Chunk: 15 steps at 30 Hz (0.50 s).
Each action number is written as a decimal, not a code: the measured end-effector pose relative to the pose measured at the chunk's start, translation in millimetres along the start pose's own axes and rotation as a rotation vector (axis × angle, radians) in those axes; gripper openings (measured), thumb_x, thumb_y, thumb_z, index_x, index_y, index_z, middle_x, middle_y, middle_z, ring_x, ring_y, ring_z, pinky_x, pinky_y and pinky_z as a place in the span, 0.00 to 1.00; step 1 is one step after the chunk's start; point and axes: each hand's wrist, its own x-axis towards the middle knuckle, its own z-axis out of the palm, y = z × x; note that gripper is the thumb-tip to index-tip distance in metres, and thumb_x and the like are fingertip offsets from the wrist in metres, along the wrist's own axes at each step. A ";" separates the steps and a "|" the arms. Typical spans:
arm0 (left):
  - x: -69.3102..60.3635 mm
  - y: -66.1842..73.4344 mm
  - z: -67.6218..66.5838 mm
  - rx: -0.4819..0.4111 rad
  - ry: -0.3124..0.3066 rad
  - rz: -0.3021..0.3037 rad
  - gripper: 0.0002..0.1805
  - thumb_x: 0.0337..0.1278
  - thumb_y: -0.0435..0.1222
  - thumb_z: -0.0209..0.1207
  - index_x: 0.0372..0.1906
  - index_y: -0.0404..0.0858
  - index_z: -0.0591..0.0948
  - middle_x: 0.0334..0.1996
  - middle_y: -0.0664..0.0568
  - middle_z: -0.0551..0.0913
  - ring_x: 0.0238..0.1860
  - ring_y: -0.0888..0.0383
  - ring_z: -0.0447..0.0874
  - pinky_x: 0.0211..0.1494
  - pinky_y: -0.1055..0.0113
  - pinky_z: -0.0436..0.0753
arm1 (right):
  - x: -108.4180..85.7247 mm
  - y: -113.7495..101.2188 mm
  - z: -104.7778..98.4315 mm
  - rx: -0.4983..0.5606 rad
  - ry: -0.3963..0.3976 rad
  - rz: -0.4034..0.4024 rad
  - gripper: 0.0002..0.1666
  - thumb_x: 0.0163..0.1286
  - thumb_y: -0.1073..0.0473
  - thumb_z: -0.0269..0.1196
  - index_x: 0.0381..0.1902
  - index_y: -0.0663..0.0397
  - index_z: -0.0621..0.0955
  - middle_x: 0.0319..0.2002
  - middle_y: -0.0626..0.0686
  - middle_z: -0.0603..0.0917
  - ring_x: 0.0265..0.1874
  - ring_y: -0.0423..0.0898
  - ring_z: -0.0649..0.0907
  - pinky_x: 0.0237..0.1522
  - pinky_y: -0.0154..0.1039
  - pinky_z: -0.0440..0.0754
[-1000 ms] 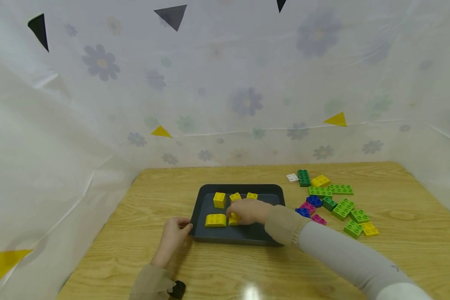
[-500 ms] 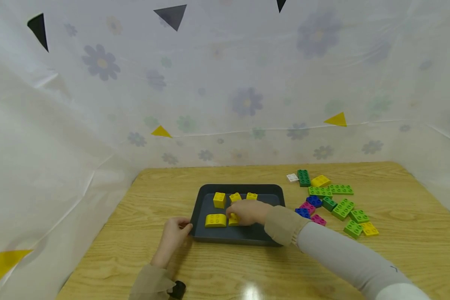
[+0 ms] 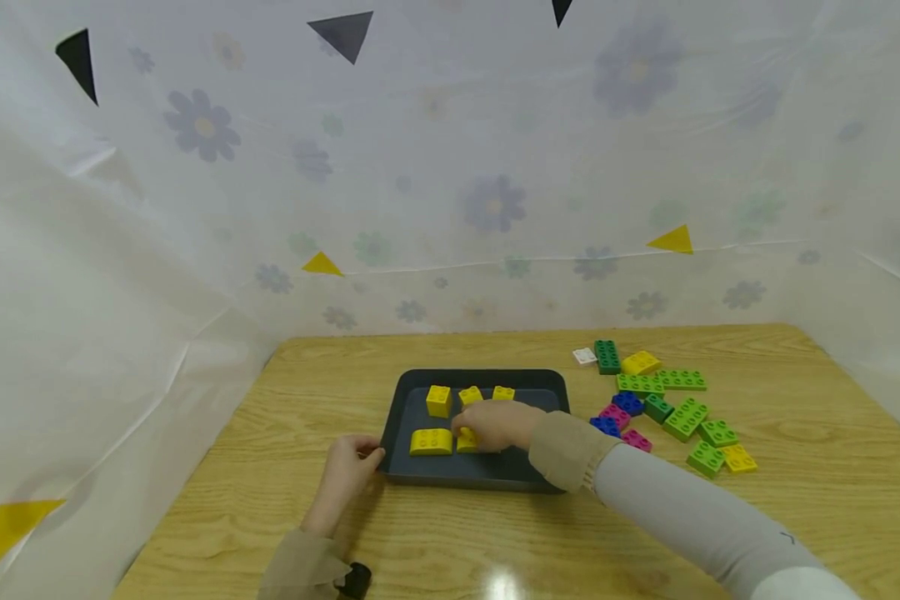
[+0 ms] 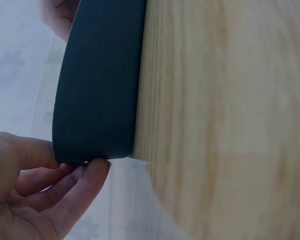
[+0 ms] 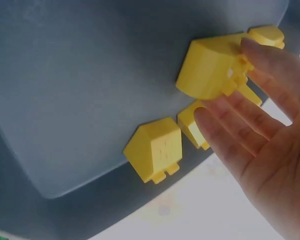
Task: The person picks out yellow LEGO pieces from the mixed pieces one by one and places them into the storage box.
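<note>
Head view shows you a pale flowered sheet [image 3: 420,125], and before it a wooden table [image 3: 285,417]. On this table lies a dark tray [image 3: 472,482]. To the right of the tray, the loose bricks [image 3: 686,418] are scattered, in green, blue, pink, yellow and white. Your right hand [image 3: 495,423] is over the tray and pinches a rounded yellow brick [image 5: 202,70] between thumb and fingers, inside the tray; whether this brick touches the tray floor, I cannot tell. Your left hand [image 3: 354,462] holds the near left corner of the tray, with thumb at the rim and one finger against the outer wall. Four other yellow bricks [image 3: 438,402] are also in the tray: three in the far row, one left of your pinched brick. A white brick [image 3: 585,357] lies beside a dark green brick [image 3: 607,357].
</note>
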 end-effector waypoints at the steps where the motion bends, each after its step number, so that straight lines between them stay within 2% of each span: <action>1: 0.2 -0.5 0.4 0.000 0.001 0.001 0.10 0.52 0.24 0.56 0.38 0.22 0.82 0.32 0.36 0.84 0.30 0.51 0.83 0.30 0.66 0.83 | -0.1 1.3 -0.7 0.009 0.004 -0.003 0.22 0.62 0.64 0.62 0.54 0.43 0.78 0.56 0.47 0.78 0.55 0.45 0.77 0.55 0.38 0.78; 4: 0.7 -1.2 1.0 -0.011 0.004 0.001 0.10 0.52 0.24 0.56 0.38 0.22 0.82 0.32 0.36 0.84 0.30 0.52 0.83 0.29 0.67 0.83 | -2.5 6.0 -6.9 0.022 0.056 -0.031 0.24 0.63 0.62 0.62 0.57 0.43 0.76 0.59 0.49 0.75 0.57 0.48 0.76 0.56 0.41 0.77; 6: 1.0 -1.4 1.1 -0.021 0.006 -0.003 0.09 0.52 0.23 0.56 0.38 0.21 0.82 0.32 0.36 0.84 0.29 0.52 0.83 0.29 0.67 0.83 | -5.1 10.5 -13.1 0.023 0.122 -0.057 0.25 0.64 0.60 0.61 0.59 0.43 0.74 0.61 0.51 0.73 0.57 0.49 0.76 0.56 0.42 0.76; 10: 1.1 -0.6 0.0 -0.029 0.007 -0.002 0.09 0.52 0.23 0.56 0.38 0.21 0.82 0.31 0.35 0.84 0.29 0.51 0.83 0.29 0.68 0.83 | -11.1 20.8 -25.5 -0.025 0.279 -0.117 0.29 0.66 0.55 0.60 0.64 0.45 0.69 0.63 0.55 0.69 0.48 0.49 0.79 0.45 0.41 0.79; 13: 0.7 -0.2 -0.9 -0.024 0.005 -0.003 0.10 0.52 0.23 0.56 0.39 0.21 0.81 0.31 0.35 0.84 0.29 0.51 0.83 0.29 0.67 0.83 | -14.2 33.0 -29.8 -0.050 0.372 -0.144 0.32 0.66 0.54 0.59 0.67 0.44 0.65 0.65 0.57 0.66 0.52 0.52 0.78 0.46 0.44 0.79; 15: 0.5 -0.3 -0.9 -0.020 0.005 -0.008 0.10 0.52 0.23 0.56 0.39 0.21 0.81 0.32 0.36 0.84 0.30 0.51 0.83 0.29 0.67 0.83 | -16.5 42.7 -31.1 -0.040 0.412 -0.143 0.34 0.66 0.54 0.59 0.68 0.44 0.63 0.67 0.58 0.64 0.58 0.56 0.74 0.51 0.47 0.78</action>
